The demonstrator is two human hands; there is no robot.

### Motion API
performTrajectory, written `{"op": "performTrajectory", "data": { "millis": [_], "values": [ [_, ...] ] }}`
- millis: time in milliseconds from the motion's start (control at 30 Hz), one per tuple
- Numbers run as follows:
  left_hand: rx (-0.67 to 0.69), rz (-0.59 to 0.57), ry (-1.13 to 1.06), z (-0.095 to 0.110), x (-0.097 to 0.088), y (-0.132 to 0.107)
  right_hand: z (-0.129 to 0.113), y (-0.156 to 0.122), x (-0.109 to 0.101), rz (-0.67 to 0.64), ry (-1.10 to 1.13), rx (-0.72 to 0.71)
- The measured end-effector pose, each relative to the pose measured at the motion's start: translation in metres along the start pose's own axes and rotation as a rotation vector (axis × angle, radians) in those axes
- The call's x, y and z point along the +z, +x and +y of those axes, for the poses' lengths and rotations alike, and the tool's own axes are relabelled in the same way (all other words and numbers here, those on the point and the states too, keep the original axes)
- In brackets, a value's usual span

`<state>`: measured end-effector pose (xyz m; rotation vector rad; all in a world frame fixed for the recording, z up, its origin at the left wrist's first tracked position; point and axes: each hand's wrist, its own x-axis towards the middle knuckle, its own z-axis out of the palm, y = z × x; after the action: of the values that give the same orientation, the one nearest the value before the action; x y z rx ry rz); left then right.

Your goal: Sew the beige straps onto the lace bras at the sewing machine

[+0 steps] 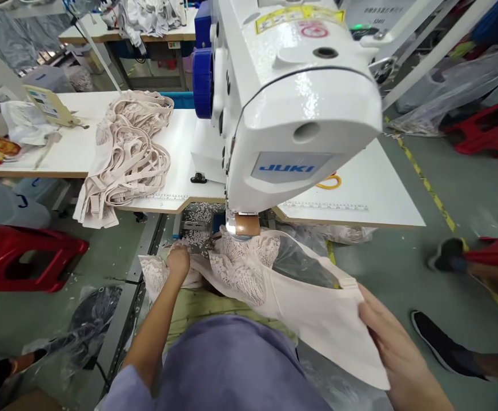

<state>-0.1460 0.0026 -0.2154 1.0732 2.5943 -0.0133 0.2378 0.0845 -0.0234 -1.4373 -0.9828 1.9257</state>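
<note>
A pale pink lace bra point(313, 297) stretches across my lap in front of the sewing machine point(300, 125). My right hand point(392, 337) grips the end of its smooth side band, thumb on top, beside the strap end. Its lace cups point(244, 268) lie bunched just under the needle area, and a strap loops off to the right. My left hand point(177, 260) is closed on the lace part at the left, close to the machine's lower arm; its fingertips are partly hidden. Whether the cloth touches the needle I cannot tell.
A heap of pink bras point(124, 154) hangs over the table edge at left. Orange-handled scissors point(330, 181) lie behind the machine head on the white table point(386, 194). Red stools point(26, 257) stand on both sides. Another person's feet point(446, 345) are at right.
</note>
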Motion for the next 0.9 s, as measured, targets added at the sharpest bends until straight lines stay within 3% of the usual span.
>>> {"op": "performTrajectory", "data": {
  "millis": [167, 367, 467, 533, 600, 700, 800, 900],
  "values": [
    [0.009, -0.028, -0.019, -0.011, -0.018, -0.003, -0.023, 0.017, -0.033, 0.303, 0.082, -0.09],
    [0.122, -0.159, -0.204, -0.035, -0.079, 0.008, -0.035, 0.075, -0.079, 0.46, 0.172, -0.111],
    [0.116, -0.052, -0.293, -0.039, -0.112, 0.018, -0.033, 0.11, -0.119, 0.545, 0.044, -0.233],
    [0.088, 0.055, -0.324, -0.038, -0.123, 0.025, -0.028, 0.131, -0.147, 0.622, -0.137, -0.336],
    [0.077, 0.106, -0.349, -0.032, -0.119, 0.03, -0.02, 0.148, -0.169, 0.678, -0.266, -0.351],
    [0.08, 0.069, -0.37, -0.017, -0.087, 0.031, 0.001, 0.166, -0.181, 0.661, -0.456, -0.284],
    [0.048, 0.048, -0.355, -0.013, -0.049, 0.019, 0.031, 0.179, -0.169, 0.565, -0.685, -0.223],
    [-0.079, 0.111, -0.316, -0.037, -0.029, -0.006, 0.065, 0.185, -0.142, 0.441, -0.827, -0.253]
  ]
}}
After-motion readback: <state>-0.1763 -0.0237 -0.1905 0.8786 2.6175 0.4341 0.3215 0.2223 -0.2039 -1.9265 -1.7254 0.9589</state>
